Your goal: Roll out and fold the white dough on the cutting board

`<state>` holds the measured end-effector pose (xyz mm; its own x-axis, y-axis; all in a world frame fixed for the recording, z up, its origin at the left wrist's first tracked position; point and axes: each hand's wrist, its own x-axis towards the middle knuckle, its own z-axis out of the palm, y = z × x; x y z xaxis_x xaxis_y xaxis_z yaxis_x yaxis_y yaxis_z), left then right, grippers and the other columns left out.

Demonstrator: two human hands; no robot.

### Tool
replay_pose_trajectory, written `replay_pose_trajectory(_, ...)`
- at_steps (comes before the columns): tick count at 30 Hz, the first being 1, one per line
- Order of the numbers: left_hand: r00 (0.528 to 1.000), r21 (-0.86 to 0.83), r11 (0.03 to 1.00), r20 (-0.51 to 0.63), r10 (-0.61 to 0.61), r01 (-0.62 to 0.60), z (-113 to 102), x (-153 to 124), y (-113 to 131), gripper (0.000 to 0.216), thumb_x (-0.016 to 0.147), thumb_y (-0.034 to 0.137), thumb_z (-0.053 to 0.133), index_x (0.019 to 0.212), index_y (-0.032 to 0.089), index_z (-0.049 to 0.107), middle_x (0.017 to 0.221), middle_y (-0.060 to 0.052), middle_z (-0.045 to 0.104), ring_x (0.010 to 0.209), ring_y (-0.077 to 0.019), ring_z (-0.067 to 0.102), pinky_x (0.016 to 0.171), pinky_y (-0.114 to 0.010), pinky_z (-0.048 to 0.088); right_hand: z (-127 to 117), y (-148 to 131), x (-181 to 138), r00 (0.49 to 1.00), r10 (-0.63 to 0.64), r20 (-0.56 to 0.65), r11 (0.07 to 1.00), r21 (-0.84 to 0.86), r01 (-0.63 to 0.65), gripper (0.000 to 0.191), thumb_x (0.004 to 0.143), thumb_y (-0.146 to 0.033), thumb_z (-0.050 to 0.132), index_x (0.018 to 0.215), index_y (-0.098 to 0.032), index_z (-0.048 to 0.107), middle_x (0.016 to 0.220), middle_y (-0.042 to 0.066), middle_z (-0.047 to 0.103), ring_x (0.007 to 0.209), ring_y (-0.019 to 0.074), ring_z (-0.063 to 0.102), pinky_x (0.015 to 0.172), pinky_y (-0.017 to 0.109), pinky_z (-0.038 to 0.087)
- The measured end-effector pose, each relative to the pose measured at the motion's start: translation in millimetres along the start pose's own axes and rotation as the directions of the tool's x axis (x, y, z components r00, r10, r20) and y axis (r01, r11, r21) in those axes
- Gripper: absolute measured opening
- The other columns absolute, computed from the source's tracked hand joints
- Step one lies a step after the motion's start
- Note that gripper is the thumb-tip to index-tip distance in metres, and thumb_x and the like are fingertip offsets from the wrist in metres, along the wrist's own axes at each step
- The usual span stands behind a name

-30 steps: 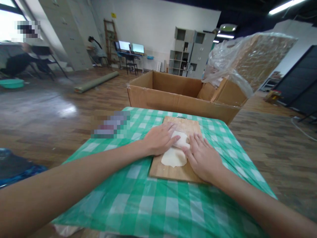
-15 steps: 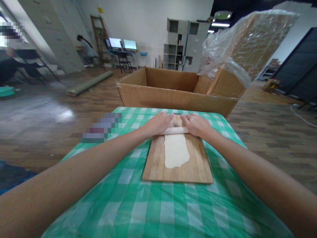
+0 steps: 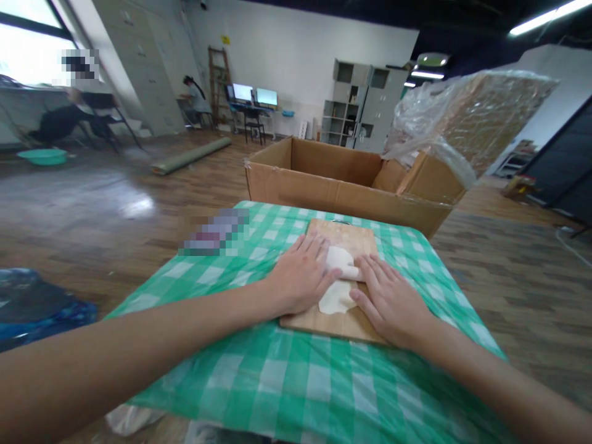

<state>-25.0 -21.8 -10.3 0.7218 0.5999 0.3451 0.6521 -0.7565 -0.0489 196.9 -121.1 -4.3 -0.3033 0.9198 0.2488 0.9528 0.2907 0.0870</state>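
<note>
A wooden cutting board (image 3: 345, 233) lies on a table covered with a green and white checked cloth (image 3: 287, 382). A flattened sheet of pale dough (image 3: 333, 302) lies on the board. A light rolling pin (image 3: 348, 271) lies across the dough, mostly hidden under my hands. My left hand (image 3: 300, 279) rests flat on the pin's left end with fingers stretched out. My right hand (image 3: 393, 299) rests flat on its right end, fingers also stretched out. Neither hand wraps around the pin.
An open cardboard box (image 3: 333, 191) stands just behind the table, with a plastic-wrapped bundle (image 3: 467, 117) at its right. Beyond are a wooden floor, a rolled mat (image 3: 192, 155), desks with monitors, shelves, and people seated far left.
Half a second ago both hands and the pin were at the board's far end with the dough exposed. They have rolled back toward me to the middle, covering much of the dough.
</note>
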Motion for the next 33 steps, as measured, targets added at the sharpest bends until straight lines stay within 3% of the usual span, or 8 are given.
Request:
replay_pose_trajectory(5, 0.998, -0.037, 0.998, 0.018, -0.055, 0.055, 4.4, -5.8, 1.6, 0.080, 0.107, 0.063, 0.021, 0.158, 0.005, 0.040, 0.164, -0.023, 0.042, 0.156, -0.0354, 0.032, 0.128, -0.052, 0.020, 1.1, -6.3, -4.3, 1.000, 0.006, 0.004, 1.000, 0.006, -0.006, 0.072, 0.109, -0.055, 0.025, 0.160, -0.006, 0.041, 0.166, 0.020, 0.039, 0.157, 0.0344, 0.031, 0.127, 0.056, 0.027)
replay_pose_trajectory(9, 0.990, -0.057, 0.990, 0.058, -0.127, 0.130, 17.3, 30.9, -19.2, 0.071, 0.108, 0.056, 0.020, 0.156, 0.008, 0.043, 0.160, -0.024, 0.047, 0.150, -0.0354, 0.042, 0.120, -0.050, 0.035, 10.6, 14.4, 39.1, 0.997, 0.073, 0.001, 0.997, -0.035, -0.073, 0.072, 0.110, -0.053, 0.019, 0.156, -0.005, 0.047, 0.163, 0.022, 0.043, 0.158, 0.0366, 0.028, 0.125, 0.059, 0.026)
replay_pose_trajectory(12, 0.992, -0.063, 0.995, 0.110, -0.069, 0.076, 25.7, 62.7, -37.8, 0.060, 0.110, 0.048, 0.020, 0.150, 0.015, 0.051, 0.159, -0.021, 0.048, 0.148, -0.0360, 0.045, 0.112, -0.049, 0.042, 20.0, 36.6, 76.1, 0.994, 0.107, 0.001, 0.993, -0.044, -0.107, 0.067, 0.110, -0.052, 0.020, 0.149, -0.010, 0.056, 0.162, 0.020, 0.046, 0.157, 0.0368, 0.031, 0.123, 0.058, 0.027)
replay_pose_trajectory(16, 0.981, -0.035, 0.997, 0.183, -0.061, 0.068, 33.0, 94.8, -58.1, 0.053, 0.111, 0.044, 0.021, 0.148, 0.019, 0.050, 0.151, -0.019, 0.055, 0.141, -0.0331, 0.052, 0.108, -0.046, 0.045, 32.7, 65.1, 113.8, 0.996, 0.025, 0.085, 1.000, -0.013, -0.024, 0.059, 0.111, -0.048, 0.022, 0.144, -0.017, 0.061, 0.157, 0.016, 0.055, 0.151, 0.0350, 0.041, 0.122, 0.058, 0.029)
replay_pose_trajectory(21, 0.988, 0.077, 0.996, 0.150, 0.043, -0.055, 41.2, 114.2, -71.2, 0.047, 0.111, 0.034, 0.026, 0.145, 0.015, 0.051, 0.129, -0.020, 0.065, 0.123, -0.0323, 0.061, 0.102, -0.045, 0.046, 42.6, 85.3, 136.5, 0.979, -0.130, 0.157, 0.991, 0.012, 0.130, 0.058, 0.111, -0.043, 0.022, 0.149, -0.014, 0.057, 0.154, 0.016, 0.057, 0.147, 0.0342, 0.046, 0.122, 0.057, 0.029)
replay_pose_trajectory(27, 0.993, 0.119, 0.993, 0.121, 0.001, -0.016, 36.4, 101.4, -62.6, 0.046, 0.111, 0.036, 0.027, 0.142, 0.018, 0.055, 0.131, -0.019, 0.064, 0.125, -0.0330, 0.058, 0.101, -0.046, 0.047, 36.3, 74.5, 125.6, 0.990, -0.104, 0.095, 0.995, 0.018, 0.103, 0.058, 0.111, -0.043, 0.022, 0.149, -0.016, 0.056, 0.153, 0.013, 0.059, 0.149, 0.0323, 0.044, 0.124, 0.056, 0.026)
replay_pose_trajectory(31, 0.996, 0.100, 0.995, 0.085, -0.018, 0.009, 24.0, 71.8, -37.3, 0.055, 0.111, 0.043, 0.020, 0.140, 0.018, 0.060, 0.148, -0.021, 0.055, 0.136, -0.0370, 0.053, 0.106, -0.052, 0.045, 25.3, 55.0, 97.4, 0.997, -0.076, 0.028, 0.997, 0.017, 0.076, 0.065, 0.112, -0.047, 0.015, 0.148, -0.013, 0.057, 0.154, 0.015, 0.058, 0.149, 0.0317, 0.043, 0.124, 0.052, 0.029)
replay_pose_trajectory(33, 0.995, 0.072, 0.994, 0.042, -0.088, 0.085, 17.8, 54.9, -21.6, 0.063, 0.111, 0.047, 0.016, 0.140, 0.013, 0.060, 0.151, -0.021, 0.054, 0.137, -0.0359, 0.053, 0.112, -0.052, 0.040, 20.0, 44.9, 80.8, 0.999, -0.037, 0.017, 0.999, 0.015, 0.036, 0.069, 0.111, -0.051, 0.014, 0.149, -0.011, 0.055, 0.157, 0.017, 0.053, 0.152, 0.0341, 0.040, 0.123, 0.053, 0.031)
